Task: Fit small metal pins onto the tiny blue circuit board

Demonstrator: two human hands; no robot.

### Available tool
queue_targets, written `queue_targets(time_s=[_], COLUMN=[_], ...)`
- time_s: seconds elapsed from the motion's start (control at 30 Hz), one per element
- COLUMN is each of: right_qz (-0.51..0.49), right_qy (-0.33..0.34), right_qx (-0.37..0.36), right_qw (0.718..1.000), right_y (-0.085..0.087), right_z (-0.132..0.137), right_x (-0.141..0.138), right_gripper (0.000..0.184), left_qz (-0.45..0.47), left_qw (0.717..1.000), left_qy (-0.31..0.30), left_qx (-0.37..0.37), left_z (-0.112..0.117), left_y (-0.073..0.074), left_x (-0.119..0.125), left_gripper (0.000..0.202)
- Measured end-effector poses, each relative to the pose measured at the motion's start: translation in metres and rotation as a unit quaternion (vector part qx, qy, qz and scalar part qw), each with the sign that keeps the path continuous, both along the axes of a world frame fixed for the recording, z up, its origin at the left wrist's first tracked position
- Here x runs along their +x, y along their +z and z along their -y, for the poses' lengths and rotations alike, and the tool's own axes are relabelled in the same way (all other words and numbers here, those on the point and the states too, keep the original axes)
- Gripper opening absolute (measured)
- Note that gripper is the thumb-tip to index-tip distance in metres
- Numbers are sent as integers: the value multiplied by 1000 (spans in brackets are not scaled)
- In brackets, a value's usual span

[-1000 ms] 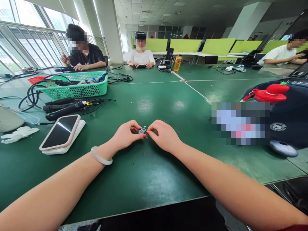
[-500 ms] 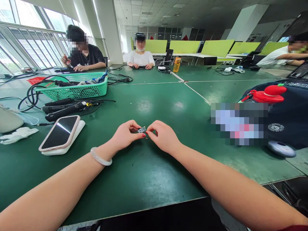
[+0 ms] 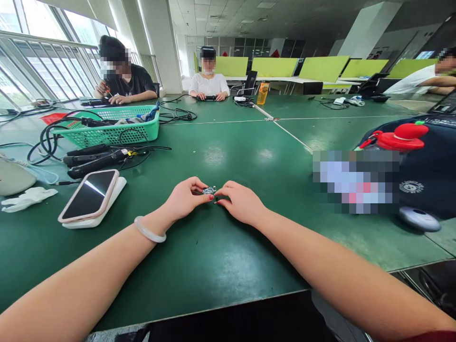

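Bench (image 3: 228, 270) below, I see the left hand (image 3: 185, 197) pinch the small piece (image 3: 208, 190), maybe to keep it steady for the right hand (image 3: 244, 202) beside it, whose grip I cannot tell.

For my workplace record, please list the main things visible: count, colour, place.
table: 1, green, centre
patterned piece: 1, black-and-white, in left hand
tiny item: 1, dark, at right hand
phone: 1, black screen, pink rim, left
tissue: 1, white, left edge
basket: 1, green, far left
handheld devices: at least 2, black, near basket
cables: several, mostly black, left
bottle: 1, orange, far centre
lid: 1, red, right
bag: 1, navy, right
mouse-like object: 1, grey, beside bag
partitions: several, lime, background
people: 3, black or white tops, around table
bracelet: 1, white, left wrist
left hand: 1, red-nailed, centre
right hand: 1, red-nailed, centre
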State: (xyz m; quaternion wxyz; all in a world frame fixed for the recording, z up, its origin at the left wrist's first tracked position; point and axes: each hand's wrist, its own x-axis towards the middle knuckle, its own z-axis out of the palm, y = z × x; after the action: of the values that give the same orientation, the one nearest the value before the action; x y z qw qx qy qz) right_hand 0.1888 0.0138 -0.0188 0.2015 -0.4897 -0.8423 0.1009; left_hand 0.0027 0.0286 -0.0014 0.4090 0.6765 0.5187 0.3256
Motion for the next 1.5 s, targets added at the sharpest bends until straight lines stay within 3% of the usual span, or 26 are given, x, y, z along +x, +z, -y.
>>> queue_targets(time_s=[0.23, 0.5, 0.67, 0.87, 1.13, 1.33, 1.5], right_qz=[34, 0, -64, -63, -73, -118, -137], right_qy=[-5, -16, -19, 2, 23, 33, 9], right_qx=[11, 19, 87, 181, 280, 285, 199], right_qw=[999, 1000, 994, 982, 957, 951, 970], right_y=[-3, 2, 5, 5, 7, 7, 10], right_z=[-4, -2, 3, 6, 10, 11, 13], right_x=[-3, -3, -4, -4, -4, -4, -4], right_gripper=[21, 11, 9, 13, 25, 22, 14], left_qz=[12, 16, 31, 84, 222, 269, 271], left_qw=[1000, 1000, 999, 995, 968, 951, 950], left_qy=[-25, -24, -13, -5, -58, -90, -85], left_qx=[-5, -4, -7, -58, -104, -126, -128], left_z=[-3, -2, 0, 5, 5, 5, 5], left_y=[-6, -4, -2, 7, 8, 8, 10], left_x=[-2, -1, 0, 3, -1, -2, -2], left_gripper=[32, 31, 29, 28, 26, 27, 27])
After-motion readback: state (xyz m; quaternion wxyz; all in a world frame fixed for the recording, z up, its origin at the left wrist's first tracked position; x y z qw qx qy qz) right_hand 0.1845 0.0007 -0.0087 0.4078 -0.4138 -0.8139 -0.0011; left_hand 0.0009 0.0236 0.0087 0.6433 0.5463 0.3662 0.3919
